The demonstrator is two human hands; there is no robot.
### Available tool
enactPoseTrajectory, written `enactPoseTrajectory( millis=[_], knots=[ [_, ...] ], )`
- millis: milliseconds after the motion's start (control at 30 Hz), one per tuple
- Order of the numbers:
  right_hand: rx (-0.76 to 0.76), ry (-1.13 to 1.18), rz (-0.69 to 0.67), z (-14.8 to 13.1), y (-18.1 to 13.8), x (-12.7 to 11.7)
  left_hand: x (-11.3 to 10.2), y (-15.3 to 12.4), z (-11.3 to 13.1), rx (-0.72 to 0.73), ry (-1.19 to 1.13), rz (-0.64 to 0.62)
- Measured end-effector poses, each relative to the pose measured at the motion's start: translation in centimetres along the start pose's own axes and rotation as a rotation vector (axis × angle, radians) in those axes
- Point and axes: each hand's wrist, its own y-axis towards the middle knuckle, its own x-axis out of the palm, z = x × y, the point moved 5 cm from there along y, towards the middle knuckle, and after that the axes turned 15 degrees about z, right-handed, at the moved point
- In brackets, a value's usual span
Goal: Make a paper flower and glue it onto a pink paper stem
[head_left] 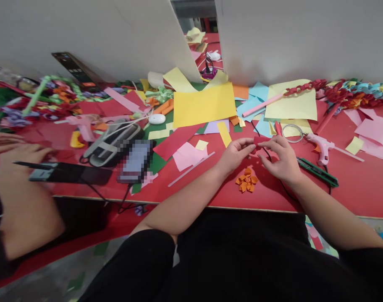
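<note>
My left hand (237,153) and my right hand (281,159) meet over the red table, fingertips pinched on a small piece of red paper (260,141). Fingers of both hands hide parts of the paper. Just below them lies a little cluster of folded orange paper pieces (247,181). Beside my right hand are a green utility knife (317,171) and a pink hot glue gun (320,147). A clear glue stick (191,169) lies left of my left forearm.
Yellow paper (204,105) and pale yellow sheets (292,100) lie at the back against a grey partition (305,37). A blurred phone (136,161) and a grey case (116,142) sit to the left. Another person's hand (18,155) is at the far left. Black cables cross the table.
</note>
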Motion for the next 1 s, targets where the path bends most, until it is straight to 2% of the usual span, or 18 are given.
enactPoseTrajectory(
  millis=[167, 433, 567, 700, 833, 1000],
  knots=[
    [0.031, -0.078, 0.025, 0.3, 0.7, -1.0, -0.4, 0.5, -0.2, -0.021, 0.020, 0.042],
    [-0.034, 0.008, -0.167, 0.5, 0.4, 0.0, -0.6, 0.5, -0.4, -0.028, 0.068, 0.034],
    [-0.020, 0.048, -0.201, 0.7, 0.4, 0.1, -0.3, 0.5, -0.4, 0.014, 0.111, 0.005],
    [0.104, 0.084, -0.163, 0.8, 0.6, -0.1, -0.1, 0.3, -0.1, 0.041, 0.100, -0.031],
    [0.287, 0.159, -0.091, 1.4, 0.5, -0.3, 0.3, 0.0, -0.4, -0.033, 0.025, -0.076],
    [0.549, 0.266, -0.035, 2.9, -0.1, 0.0, 0.7, -0.4, -0.4, -0.030, -0.001, -0.108]
  ],
)
